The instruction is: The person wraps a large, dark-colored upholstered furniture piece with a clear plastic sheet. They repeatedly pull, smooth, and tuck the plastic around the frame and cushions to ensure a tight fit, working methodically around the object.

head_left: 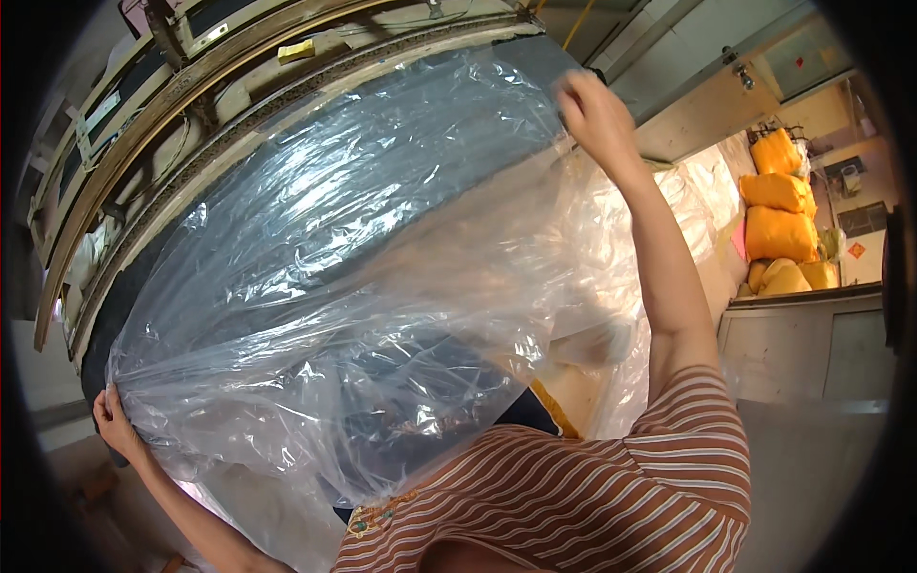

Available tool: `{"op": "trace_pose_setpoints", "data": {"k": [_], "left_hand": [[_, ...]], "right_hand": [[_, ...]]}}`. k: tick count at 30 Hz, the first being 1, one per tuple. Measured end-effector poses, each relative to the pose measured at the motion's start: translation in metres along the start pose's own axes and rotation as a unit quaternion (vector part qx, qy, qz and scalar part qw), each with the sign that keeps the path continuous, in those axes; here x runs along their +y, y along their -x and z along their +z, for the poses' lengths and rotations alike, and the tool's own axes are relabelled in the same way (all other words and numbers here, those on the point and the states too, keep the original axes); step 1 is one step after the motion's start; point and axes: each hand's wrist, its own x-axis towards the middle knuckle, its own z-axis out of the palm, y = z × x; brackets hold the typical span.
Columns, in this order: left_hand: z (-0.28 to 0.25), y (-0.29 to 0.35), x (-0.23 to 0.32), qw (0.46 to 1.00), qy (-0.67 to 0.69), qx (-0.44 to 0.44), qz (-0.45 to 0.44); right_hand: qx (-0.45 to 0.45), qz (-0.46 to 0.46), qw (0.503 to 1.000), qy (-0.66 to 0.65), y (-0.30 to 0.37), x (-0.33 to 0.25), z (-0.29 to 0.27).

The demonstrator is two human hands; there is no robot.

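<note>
A large clear plastic sheet stretches in front of me, creased and shiny with reflections. Its gathered left corner is pinched in my left hand, low at the left. At the upper right my right hand is raised and slightly blurred, fingers curled closed at the sheet's other end. Creases fan out from the left hand across the sheet. Beneath the plastic lies a dark table surface, seen through it. The sheet's near part hangs against my front and covers it.
A long curved metal rail of a machine runs along the table's far edge, with a small yellow block on it. At the right, more plastic sheeting lies in a bright heap. Stacked orange bundles stand beyond a door.
</note>
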Motion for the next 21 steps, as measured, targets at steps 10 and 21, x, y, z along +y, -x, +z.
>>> {"op": "trace_pose_setpoints", "data": {"k": [10, 21], "left_hand": [[-0.094, -0.026, -0.015, 0.96, -0.029, -0.249, 0.122], [-0.163, 0.04, 0.02, 0.994, -0.004, -0.096, -0.059]], "right_hand": [[0.009, -0.094, 0.993, -0.066, -0.006, -0.04, 0.069], [0.017, -0.092, 0.996, 0.013, -0.037, -0.016, 0.083]]}}
